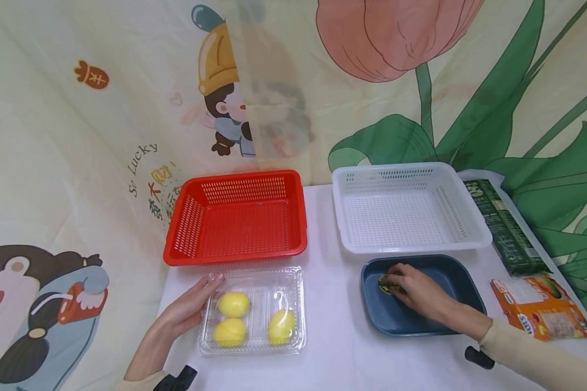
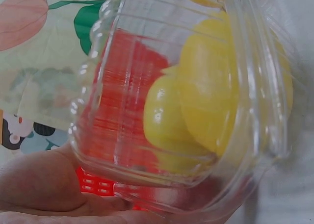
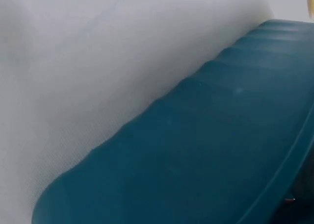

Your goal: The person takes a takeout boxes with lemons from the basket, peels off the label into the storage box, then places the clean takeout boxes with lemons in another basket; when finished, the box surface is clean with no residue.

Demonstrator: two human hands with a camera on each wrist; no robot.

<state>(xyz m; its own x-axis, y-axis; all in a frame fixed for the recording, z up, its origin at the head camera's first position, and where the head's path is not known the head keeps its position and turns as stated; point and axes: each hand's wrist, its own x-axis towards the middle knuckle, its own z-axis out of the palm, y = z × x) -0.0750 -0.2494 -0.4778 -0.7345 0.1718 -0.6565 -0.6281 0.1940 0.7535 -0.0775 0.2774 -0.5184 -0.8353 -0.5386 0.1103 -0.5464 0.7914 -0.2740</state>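
A clear plastic container (image 1: 254,347) stands front left with three lemons inside: one upper left (image 1: 233,304), one lower left (image 1: 230,332) and one on the right (image 1: 281,327). My left hand (image 1: 188,307) touches its far left corner, fingers extended along the plastic; the left wrist view shows the palm (image 2: 39,180) beside the wall with lemons (image 2: 208,82) behind it. Over a dark blue tray (image 1: 462,282), my right hand (image 1: 418,290) pinches a small round dark item with a yellow-green edge (image 1: 384,284), partly hidden by the fingers. In the right wrist view only the tray's outer wall (image 3: 196,150) shows clearly.
Behind the container stands a red basket (image 1: 247,231); a white basket (image 1: 406,217) stands behind the tray. At the right lie a dark green packet (image 1: 509,233) and an orange packet (image 1: 540,307). A printed curtain (image 1: 283,108) hangs behind the white-covered table (image 1: 332,315).
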